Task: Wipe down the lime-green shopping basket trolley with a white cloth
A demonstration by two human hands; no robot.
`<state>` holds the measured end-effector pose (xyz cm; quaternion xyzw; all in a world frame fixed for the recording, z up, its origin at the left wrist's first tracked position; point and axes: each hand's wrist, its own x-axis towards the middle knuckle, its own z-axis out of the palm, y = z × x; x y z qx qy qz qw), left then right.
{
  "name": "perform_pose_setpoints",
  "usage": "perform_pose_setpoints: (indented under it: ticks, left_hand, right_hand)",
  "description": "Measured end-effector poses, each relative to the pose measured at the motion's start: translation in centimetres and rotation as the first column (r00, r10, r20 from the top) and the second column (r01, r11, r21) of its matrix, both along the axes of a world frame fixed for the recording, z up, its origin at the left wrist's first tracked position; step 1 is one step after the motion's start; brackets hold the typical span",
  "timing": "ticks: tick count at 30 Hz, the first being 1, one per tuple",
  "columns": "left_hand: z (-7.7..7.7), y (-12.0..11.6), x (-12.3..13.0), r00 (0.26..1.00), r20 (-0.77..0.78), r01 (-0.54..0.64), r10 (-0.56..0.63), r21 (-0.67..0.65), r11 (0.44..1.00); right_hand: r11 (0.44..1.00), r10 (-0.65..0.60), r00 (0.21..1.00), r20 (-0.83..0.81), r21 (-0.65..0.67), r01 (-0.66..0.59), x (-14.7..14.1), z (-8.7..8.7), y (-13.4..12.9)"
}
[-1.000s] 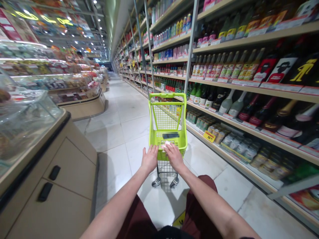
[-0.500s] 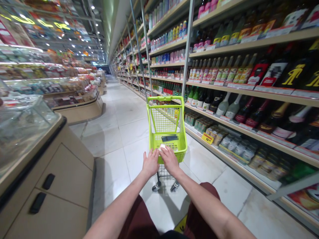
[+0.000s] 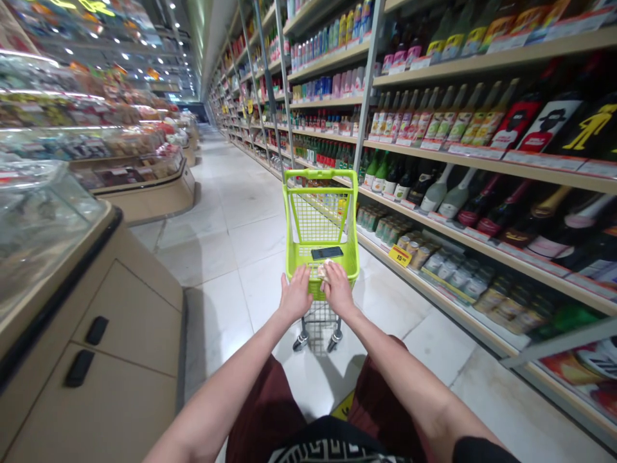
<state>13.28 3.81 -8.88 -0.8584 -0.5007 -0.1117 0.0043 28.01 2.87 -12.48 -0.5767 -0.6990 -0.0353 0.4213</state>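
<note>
Head-camera view along a supermarket aisle. A lime-green wheeled shopping basket (image 3: 321, 173) is standing on the tile floor (image 3: 226, 257) directly ahead of the person. A smartphone (image 3: 326, 253) and a small pale wrapped packet (image 3: 324, 270) are lying inside it, the packet by the near rim and the phone just beyond; no other goods are showing among them. The left hand (image 3: 295, 294) is resting on the near rim with fingers spread. The right hand (image 3: 338, 289) is lying just beside it, apart, over the packet's edge; whether it is gripping cannot be told. The left forearm (image 3: 231, 386) and right forearm (image 3: 405, 379) are reaching forward and converging. Shelves of wine bottles (image 3: 482, 218) are lining the right side, and a glass-fronted display counter (image 3: 130, 302) is running along the left.
</note>
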Motion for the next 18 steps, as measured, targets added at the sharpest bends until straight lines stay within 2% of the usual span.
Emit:
perform_pose_setpoints:
  ticks: [2,5,8,10,14,16,18]
  left_hand:
    - [0.5,0.0,1.2,0.996,0.031,0.081,-0.082,0.011,0.997]
    - [0.8,0.2,2.8,0.987,0.059,0.152,-0.151,-0.006,0.988]
    - [0.4,0.5,3.8,0.988,0.069,0.142,-0.141,-0.01,0.99]
    - [0.0,0.7,4.0,0.99,0.059,0.131,-0.13,-0.007,0.991]
    - [-0.4,1.3,1.9,0.977,0.035,0.207,-0.208,0.041,0.978]
    - [-0.4,1.6,-0.3,0.974,0.016,0.225,-0.226,0.071,0.972]
    - [-0.5,1.8,-2.8,0.983,-0.004,0.184,-0.185,0.107,0.977]
  right_hand:
    - [0.998,0.058,0.993,-0.101,-0.022,-0.06,-1.0,0.3,0.2]
    - [0.99,0.107,0.969,-0.222,-0.071,-0.125,-1.0,0.6,0.1]
    - [0.997,0.033,0.97,-0.241,-0.063,-0.049,0.2,0.3,-0.5]
    - [0.999,-0.041,0.984,-0.173,-0.042,0.035,0.9,-0.1,-0.9]
    - [0.997,-0.009,0.996,0.084,-0.078,0.015,1.7,-0.8,-2.0]
    - [0.995,0.008,0.988,0.154,-0.095,0.006,1.8,-0.9,-2.5]
    - [0.994,-0.01,0.985,0.174,-0.106,0.029,1.7,-0.8,-2.9]
